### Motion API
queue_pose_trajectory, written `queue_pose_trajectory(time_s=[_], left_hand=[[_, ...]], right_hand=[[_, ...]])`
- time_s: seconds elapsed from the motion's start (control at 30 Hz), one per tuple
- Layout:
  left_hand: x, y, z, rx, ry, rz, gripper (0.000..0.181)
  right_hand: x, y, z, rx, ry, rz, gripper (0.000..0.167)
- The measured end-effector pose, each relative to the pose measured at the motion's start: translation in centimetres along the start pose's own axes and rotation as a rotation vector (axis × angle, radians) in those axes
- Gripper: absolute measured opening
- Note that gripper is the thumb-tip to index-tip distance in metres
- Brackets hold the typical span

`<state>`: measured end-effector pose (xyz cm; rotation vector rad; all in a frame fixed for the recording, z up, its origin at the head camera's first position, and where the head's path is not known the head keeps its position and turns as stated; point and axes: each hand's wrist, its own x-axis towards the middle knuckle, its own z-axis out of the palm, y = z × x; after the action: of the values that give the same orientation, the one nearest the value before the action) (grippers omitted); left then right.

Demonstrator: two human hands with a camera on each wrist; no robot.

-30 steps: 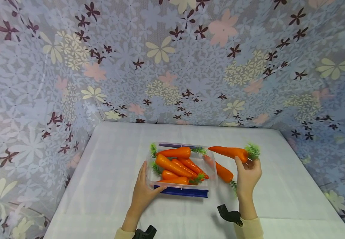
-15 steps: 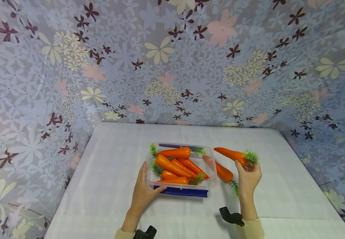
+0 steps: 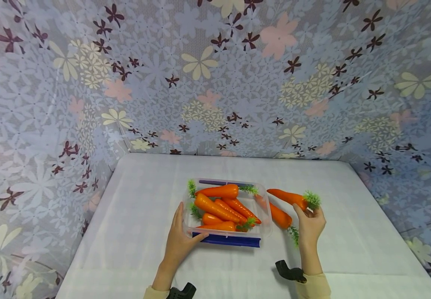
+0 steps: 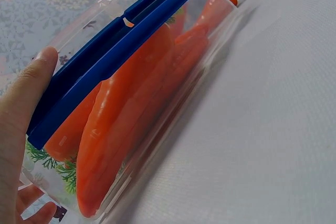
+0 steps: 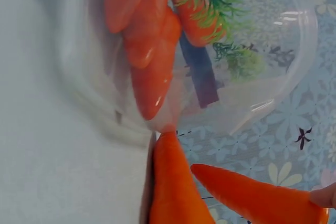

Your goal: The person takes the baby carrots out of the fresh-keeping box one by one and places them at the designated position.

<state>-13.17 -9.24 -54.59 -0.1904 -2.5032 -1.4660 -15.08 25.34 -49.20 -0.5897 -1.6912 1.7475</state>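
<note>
In the head view my left hand (image 3: 178, 237) grips the front left corner of a clear plastic container (image 3: 268, 222), thumb over the front edge by its blue latch (image 3: 234, 241). Several orange toy carrots (image 3: 215, 207) with green tops lie inside the container. My right hand (image 3: 310, 227) pinches another toy carrot (image 3: 285, 196) near its leafy top, to the right of the container, its tip pointing left. Just under that one, a loose carrot (image 3: 281, 217) lies against the container's right side. The right wrist view shows the held carrot (image 5: 252, 192) beside the loose carrot (image 5: 176, 187).
A white-covered table (image 3: 133, 195) extends around the container. Flower-patterned cloth (image 3: 215, 83) hangs behind and at both sides. A black wrist mount (image 3: 290, 272) sits on the right wrist, and another mount (image 3: 181, 291) on the left.
My right hand's carrot has shifted slightly right and lower, coming nearer the loose carrot and turning a little. My left hand and the container stay where they were.
</note>
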Motion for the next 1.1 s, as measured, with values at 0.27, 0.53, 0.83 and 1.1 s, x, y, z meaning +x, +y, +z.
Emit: queue_pose_trajectory(time_s=[0.27, 0.53, 0.83, 1.1], left_hand=[[0.0, 0.0, 0.1, 0.009, 0.002, 0.006, 0.116], [-0.1, 0.0, 0.1, 0.004, 0.001, 0.007, 0.116], [0.0, 0.1, 0.0, 0.008, -0.001, 0.012, 0.116], [0.0, -0.1, 0.0, 0.005, 0.001, 0.018, 0.116]], right_hand=[[0.4, 1.0, -0.2, -0.026, 0.002, 0.033, 0.032], [0.8, 1.7, -0.7, -0.071, -0.051, 0.124, 0.041], [1.1, 2.2, -1.7, -0.319, -0.098, 0.101, 0.063], [1.8, 3.3, -2.5, -0.394, -0.156, 0.150, 0.068]])
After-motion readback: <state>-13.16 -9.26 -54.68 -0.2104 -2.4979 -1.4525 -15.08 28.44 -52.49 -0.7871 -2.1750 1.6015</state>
